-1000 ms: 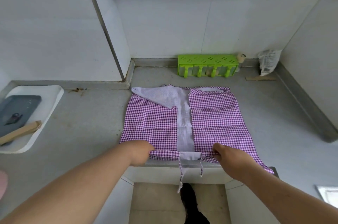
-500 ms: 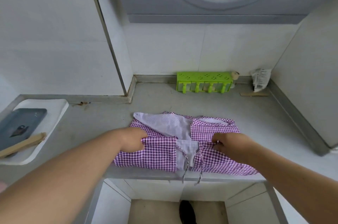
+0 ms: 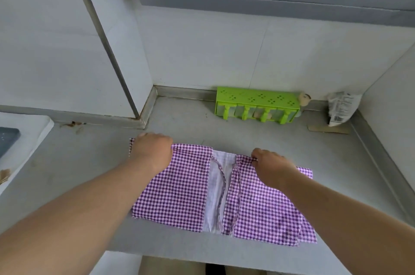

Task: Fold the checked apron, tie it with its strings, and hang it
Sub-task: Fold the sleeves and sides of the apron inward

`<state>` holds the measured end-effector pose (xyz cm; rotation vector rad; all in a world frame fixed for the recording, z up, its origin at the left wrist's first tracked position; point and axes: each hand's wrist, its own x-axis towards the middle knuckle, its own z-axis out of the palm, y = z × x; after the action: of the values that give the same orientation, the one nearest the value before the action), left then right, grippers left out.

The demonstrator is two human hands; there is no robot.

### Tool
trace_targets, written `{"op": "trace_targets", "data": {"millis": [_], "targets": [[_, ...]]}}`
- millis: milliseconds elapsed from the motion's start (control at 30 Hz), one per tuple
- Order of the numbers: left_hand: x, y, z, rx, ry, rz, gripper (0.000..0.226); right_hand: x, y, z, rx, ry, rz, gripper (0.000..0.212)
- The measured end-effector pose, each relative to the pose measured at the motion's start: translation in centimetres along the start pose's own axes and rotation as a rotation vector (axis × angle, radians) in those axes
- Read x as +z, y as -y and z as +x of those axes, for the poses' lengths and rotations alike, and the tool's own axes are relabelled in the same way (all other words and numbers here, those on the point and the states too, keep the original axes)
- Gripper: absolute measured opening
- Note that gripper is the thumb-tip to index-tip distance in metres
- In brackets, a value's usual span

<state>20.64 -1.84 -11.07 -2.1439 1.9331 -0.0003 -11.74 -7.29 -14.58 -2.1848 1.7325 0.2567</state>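
Note:
The purple-and-white checked apron [image 3: 177,194] lies folded in half on the grey counter [image 3: 85,173], its pale lining showing as a strip down the middle. Two thin strings [image 3: 221,187] run down that strip toward the counter's front edge. My left hand [image 3: 152,151] grips the apron's far left edge, fingers closed on the cloth. At the far right edge, my right hand [image 3: 269,163] pinches the cloth in the same way. Both hands hold the folded-over layer flat against the far side.
A green perforated rack [image 3: 256,104] stands against the back wall, with a crumpled plastic packet [image 3: 341,108] to its right. A white tray [image 3: 24,137] holding a dark slab sits at the left. Walls close in the counter at the back and right.
Both hands carried the apron's near edge away from me and over the far half, halving its length. The strings, once hanging off the counter's front, now lie on the cloth.

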Motion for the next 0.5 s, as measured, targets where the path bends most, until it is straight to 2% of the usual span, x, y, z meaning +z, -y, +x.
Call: {"op": "trace_targets", "data": {"millis": [200, 300, 400, 500], "targets": [[4.1, -1.1, 2.8, -0.071, -0.028, -0.141, 0.028, 3.1, -0.7, 3.7, 0.086, 0.081, 0.050, 0.017], [5.8, -2.2, 2.1, 0.123, -0.099, -0.242, 0.040, 4.1, -0.7, 4.7, 0.097, 0.073, 0.075, 0.018], [6.9, -3.7, 1.0, 0.435, 0.059, -0.189, 0.051, 4.9, -1.0, 5.5, 0.091, 0.051, 0.093, 0.019], [8.4, -5.5, 1.1, 0.470, 0.242, -0.169, 0.075, 5.5, -1.3, 6.2, 0.087, 0.066, 0.052, 0.022]]}}
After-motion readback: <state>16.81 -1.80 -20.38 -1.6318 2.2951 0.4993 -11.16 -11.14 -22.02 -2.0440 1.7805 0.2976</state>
